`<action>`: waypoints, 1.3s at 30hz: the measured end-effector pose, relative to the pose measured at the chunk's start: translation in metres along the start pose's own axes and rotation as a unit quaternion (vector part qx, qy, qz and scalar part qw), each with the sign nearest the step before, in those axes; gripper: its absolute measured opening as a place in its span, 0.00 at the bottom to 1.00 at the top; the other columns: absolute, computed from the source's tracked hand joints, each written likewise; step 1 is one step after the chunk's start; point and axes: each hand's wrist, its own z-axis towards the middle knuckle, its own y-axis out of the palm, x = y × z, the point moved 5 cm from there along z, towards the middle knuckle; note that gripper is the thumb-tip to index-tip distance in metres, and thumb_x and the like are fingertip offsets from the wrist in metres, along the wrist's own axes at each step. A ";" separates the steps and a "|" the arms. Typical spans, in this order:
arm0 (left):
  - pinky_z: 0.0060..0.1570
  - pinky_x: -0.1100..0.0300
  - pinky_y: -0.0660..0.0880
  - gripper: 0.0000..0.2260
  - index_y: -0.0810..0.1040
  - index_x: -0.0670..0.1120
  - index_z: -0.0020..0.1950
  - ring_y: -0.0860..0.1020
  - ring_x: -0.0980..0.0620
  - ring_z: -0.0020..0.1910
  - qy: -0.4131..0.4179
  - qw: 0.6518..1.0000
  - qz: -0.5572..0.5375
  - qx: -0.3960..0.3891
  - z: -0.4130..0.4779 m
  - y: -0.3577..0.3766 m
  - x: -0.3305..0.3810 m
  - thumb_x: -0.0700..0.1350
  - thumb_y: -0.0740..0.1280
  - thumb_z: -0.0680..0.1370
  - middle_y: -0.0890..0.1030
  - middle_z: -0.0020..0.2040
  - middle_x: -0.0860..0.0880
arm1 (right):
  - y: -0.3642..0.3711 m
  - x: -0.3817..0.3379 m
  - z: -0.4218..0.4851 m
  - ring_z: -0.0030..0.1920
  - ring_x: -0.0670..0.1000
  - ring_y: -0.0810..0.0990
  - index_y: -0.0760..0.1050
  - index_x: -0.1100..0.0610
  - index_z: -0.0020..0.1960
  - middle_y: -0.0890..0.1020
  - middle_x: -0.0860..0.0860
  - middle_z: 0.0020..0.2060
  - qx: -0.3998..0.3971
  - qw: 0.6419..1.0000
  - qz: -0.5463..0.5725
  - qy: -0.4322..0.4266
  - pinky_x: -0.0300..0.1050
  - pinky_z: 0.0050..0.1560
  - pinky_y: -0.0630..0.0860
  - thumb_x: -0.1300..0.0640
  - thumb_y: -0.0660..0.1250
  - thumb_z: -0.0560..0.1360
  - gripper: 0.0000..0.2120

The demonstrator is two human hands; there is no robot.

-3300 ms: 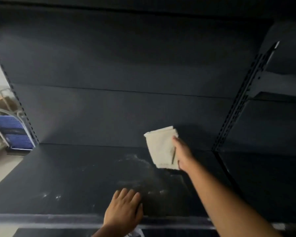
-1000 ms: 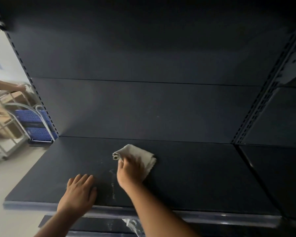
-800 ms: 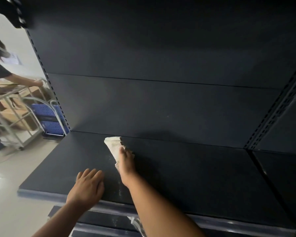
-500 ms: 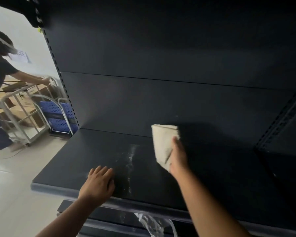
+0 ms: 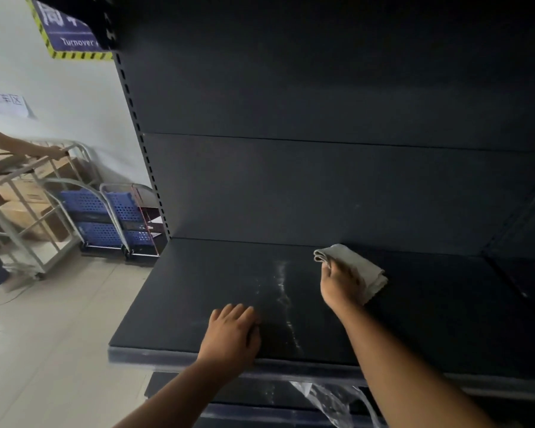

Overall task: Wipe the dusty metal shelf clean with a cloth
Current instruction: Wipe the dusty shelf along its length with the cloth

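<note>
The dark metal shelf (image 5: 198, 291) fills the middle of the head view, with a dark back panel behind it. A pale streak of dust (image 5: 283, 291) runs from the back toward the front edge. My right hand (image 5: 338, 285) presses a folded beige cloth (image 5: 357, 267) flat on the shelf, just right of the streak, near the back. My left hand (image 5: 230, 333) rests palm down with fingers spread at the front edge, left of the streak, holding nothing.
Clear plastic wrap (image 5: 331, 403) hangs below the shelf's front lip, above a lower shelf (image 5: 254, 393). Left of the unit are blue folding trolleys (image 5: 105, 220), a metal cart (image 5: 22, 211) with cardboard boxes, and another person's arm (image 5: 16, 145) on it. A second shelf bay (image 5: 525, 273) adjoins on the right.
My right hand has laid the cloth down flat on the shelf, right of the dust streak; half a second ago it was lifted upright. The view has swung left. My left hand stays put.
</note>
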 end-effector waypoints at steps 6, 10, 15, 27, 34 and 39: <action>0.39 0.53 0.71 0.05 0.73 0.54 0.45 0.74 0.50 0.39 0.022 0.996 0.081 -0.002 -0.008 -0.028 -0.074 0.53 0.64 0.71 0.76 0.40 0.54 | 0.077 -0.096 -0.026 0.75 0.58 0.59 0.65 0.46 0.72 0.67 0.50 0.73 -0.079 0.988 -0.111 -0.074 0.58 0.74 0.54 0.44 0.46 0.80 0.23; 0.44 0.50 0.72 0.08 0.75 0.53 0.47 0.75 0.48 0.43 -0.002 0.995 0.103 -0.020 -0.013 -0.045 -0.121 0.54 0.60 0.74 0.77 0.42 0.53 | 0.129 -0.172 -0.058 0.76 0.56 0.57 0.65 0.48 0.72 0.65 0.49 0.75 -0.140 0.978 -0.081 -0.132 0.56 0.75 0.53 0.44 0.47 0.81 0.23; 0.45 0.51 0.70 0.07 0.73 0.52 0.44 0.73 0.48 0.42 -0.014 0.997 0.079 -0.014 -0.017 -0.051 -0.135 0.53 0.59 0.75 0.76 0.40 0.52 | 0.153 -0.221 -0.089 0.60 0.52 0.74 0.70 0.54 0.68 0.77 0.51 0.59 -0.243 0.938 0.237 -0.065 0.41 0.59 0.70 0.44 0.53 0.80 0.23; 0.47 0.53 0.69 0.07 0.69 0.55 0.45 0.70 0.51 0.43 0.007 0.999 0.038 -0.020 -0.014 -0.041 -0.142 0.55 0.54 0.77 0.73 0.42 0.55 | -0.013 -0.082 -0.084 0.53 0.54 0.81 0.76 0.48 0.53 0.82 0.51 0.53 0.046 0.851 0.509 0.120 0.58 0.58 0.76 0.46 0.58 0.80 0.10; 0.46 0.52 0.69 0.05 0.69 0.54 0.43 0.72 0.50 0.43 -0.001 0.999 0.041 -0.012 -0.014 -0.040 -0.142 0.53 0.57 0.76 0.75 0.41 0.54 | -0.074 -0.015 -0.116 0.59 0.64 0.77 0.71 0.59 0.66 0.79 0.64 0.59 0.145 0.979 0.119 0.076 0.54 0.57 0.72 0.46 0.52 0.81 0.22; 0.45 0.51 0.71 0.05 0.72 0.51 0.43 0.74 0.47 0.42 -0.011 0.999 0.032 -0.021 -0.017 -0.046 -0.137 0.51 0.61 0.74 0.76 0.40 0.51 | -0.011 -0.036 -0.145 0.60 0.58 0.76 0.65 0.52 0.72 0.77 0.57 0.64 -0.034 0.997 -0.068 0.005 0.51 0.61 0.71 0.49 0.48 0.82 0.21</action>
